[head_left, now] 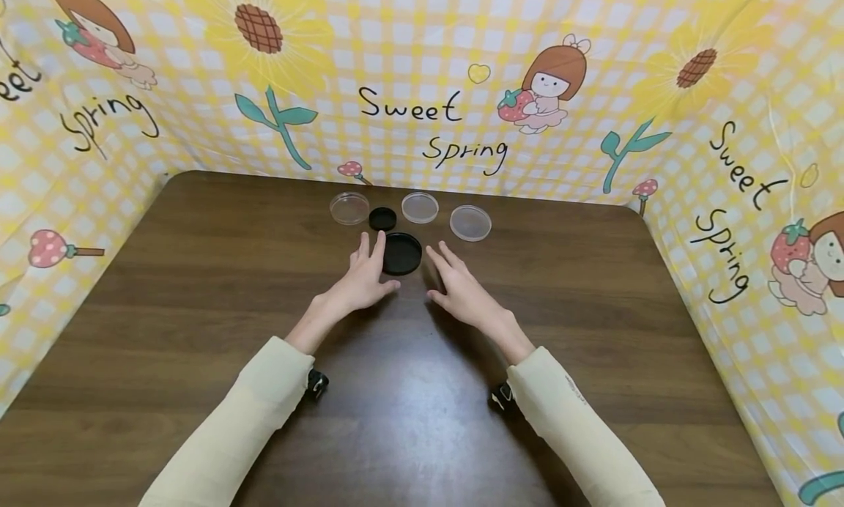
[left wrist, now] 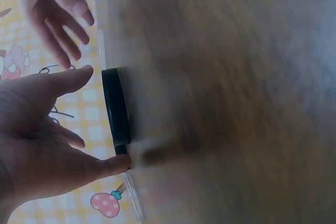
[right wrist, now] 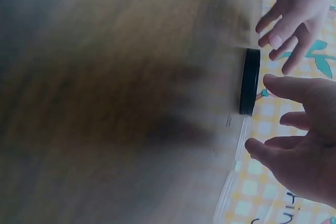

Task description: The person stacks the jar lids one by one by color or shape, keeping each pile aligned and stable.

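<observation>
found large black dish (head_left: 404, 254) lying flat on wooden table (head_left: 409, 360), between spread, empty fingers of left hand (head_left: 359, 280) and right hand (head_left: 465, 291), cannot confirm contact at left index finger, so judged approach made but grip outstanding, with small black dish (head_left: 382, 218) and three clear dishes (head_left: 420, 208) separate and ungripped beyond the fingertips.

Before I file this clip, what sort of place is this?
Probably a makeshift recording booth, though the room beyond is out of view. Yellow-checked "Sweet Spring" sheeting walls in a brown wood-grain table on three sides, and a small black device shows at the left wrist.
</observation>
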`<state>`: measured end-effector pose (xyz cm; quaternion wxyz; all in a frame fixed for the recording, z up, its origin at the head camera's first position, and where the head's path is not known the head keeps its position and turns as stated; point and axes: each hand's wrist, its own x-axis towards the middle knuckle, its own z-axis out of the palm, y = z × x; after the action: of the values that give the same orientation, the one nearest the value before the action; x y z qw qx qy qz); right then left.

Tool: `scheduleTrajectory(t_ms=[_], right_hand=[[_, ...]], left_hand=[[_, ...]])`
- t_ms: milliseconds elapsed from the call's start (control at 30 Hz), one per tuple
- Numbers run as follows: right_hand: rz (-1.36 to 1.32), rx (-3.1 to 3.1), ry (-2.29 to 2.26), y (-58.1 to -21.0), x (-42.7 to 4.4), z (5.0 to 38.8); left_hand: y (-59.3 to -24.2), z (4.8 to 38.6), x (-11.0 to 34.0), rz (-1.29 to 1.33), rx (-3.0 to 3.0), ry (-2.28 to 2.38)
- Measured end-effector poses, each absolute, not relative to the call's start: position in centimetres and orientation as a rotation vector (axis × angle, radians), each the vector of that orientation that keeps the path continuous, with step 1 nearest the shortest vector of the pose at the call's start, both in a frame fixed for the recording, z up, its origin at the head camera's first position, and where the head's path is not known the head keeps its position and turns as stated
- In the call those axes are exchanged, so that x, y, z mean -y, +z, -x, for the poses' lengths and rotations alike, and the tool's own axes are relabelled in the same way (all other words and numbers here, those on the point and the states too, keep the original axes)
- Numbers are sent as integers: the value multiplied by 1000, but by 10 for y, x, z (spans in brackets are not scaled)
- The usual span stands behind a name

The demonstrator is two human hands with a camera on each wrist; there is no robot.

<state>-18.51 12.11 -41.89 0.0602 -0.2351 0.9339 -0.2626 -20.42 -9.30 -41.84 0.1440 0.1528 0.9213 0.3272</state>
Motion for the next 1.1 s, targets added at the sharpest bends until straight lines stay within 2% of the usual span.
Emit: scheduleTrajectory(t_ms=[200, 533, 1100], right_hand=[[734, -2803, -766, -418, -111, 196], [679, -2783, -998, -432, -98, 231], [473, -2756, -1002, -438, -99, 251]], left_hand=[[-423, 216, 90, -484, -2673, 921], [-425, 235, 92, -498, -2726, 1027], [-431, 248, 87, -433, -2737, 935]])
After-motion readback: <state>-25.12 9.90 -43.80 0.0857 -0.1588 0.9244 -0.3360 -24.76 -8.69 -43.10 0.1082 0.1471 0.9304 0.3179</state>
